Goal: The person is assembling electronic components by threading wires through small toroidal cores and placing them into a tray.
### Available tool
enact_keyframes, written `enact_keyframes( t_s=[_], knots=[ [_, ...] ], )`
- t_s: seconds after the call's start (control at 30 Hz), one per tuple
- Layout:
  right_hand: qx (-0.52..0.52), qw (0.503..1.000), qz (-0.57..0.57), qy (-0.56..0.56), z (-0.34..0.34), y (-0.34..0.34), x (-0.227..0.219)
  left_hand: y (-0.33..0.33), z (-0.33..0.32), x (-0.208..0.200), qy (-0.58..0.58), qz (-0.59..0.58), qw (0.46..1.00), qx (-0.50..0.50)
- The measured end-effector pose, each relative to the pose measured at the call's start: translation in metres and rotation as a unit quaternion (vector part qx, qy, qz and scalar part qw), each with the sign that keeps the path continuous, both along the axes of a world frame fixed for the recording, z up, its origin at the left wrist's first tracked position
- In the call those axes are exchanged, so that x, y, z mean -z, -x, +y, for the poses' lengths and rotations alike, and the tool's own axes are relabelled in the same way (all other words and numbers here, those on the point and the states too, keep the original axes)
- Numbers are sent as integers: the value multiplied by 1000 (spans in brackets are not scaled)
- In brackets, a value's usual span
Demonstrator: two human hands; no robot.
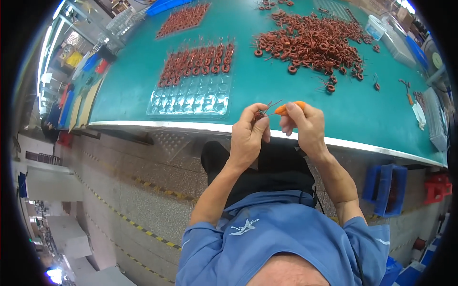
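My left hand (246, 138) pinches a small copper-wound ring coil (258, 115), whose thin wire leads stick up past the fingertips. In my right hand (309, 127) is an orange-handled tool (281, 110) with a thin shaft directed at the coil. The fingers partly cover its tip, so its exact kind is unclear. Both hands work just above the front edge of the green table (129, 86). Left of them lies a clear plastic tray (188, 102) with round pockets; its far rows hold several upright ring coils (205, 59), its near rows none.
A large loose heap of ring coils (315, 43) covers the table's back right. Another filled batch of coils (183, 20) sits at the back left. On the right are a white tub (375, 27), a white-handled tool (419, 116) and clear trays (435, 119). Blue crates (385, 190) stand below right.
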State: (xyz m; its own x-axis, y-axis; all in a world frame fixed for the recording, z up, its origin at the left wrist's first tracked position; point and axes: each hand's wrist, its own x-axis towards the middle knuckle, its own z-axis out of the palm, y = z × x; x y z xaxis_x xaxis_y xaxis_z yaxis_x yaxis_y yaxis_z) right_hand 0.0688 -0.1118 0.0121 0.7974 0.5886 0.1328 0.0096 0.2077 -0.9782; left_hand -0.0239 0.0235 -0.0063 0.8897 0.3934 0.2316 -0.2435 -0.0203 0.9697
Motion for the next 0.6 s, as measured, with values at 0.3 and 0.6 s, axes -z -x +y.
enact_keyframes(
  t_s=[0.3, 0.6],
  knots=[
    [3, 997, -50, 60, 7, -10, 1, 1, 25, -11, 228, 96, 954, 167],
    [-78, 995, 58, 15, 14, -20, 13, 4, 24, -2, 15, 55, 989, 135]
  ],
)
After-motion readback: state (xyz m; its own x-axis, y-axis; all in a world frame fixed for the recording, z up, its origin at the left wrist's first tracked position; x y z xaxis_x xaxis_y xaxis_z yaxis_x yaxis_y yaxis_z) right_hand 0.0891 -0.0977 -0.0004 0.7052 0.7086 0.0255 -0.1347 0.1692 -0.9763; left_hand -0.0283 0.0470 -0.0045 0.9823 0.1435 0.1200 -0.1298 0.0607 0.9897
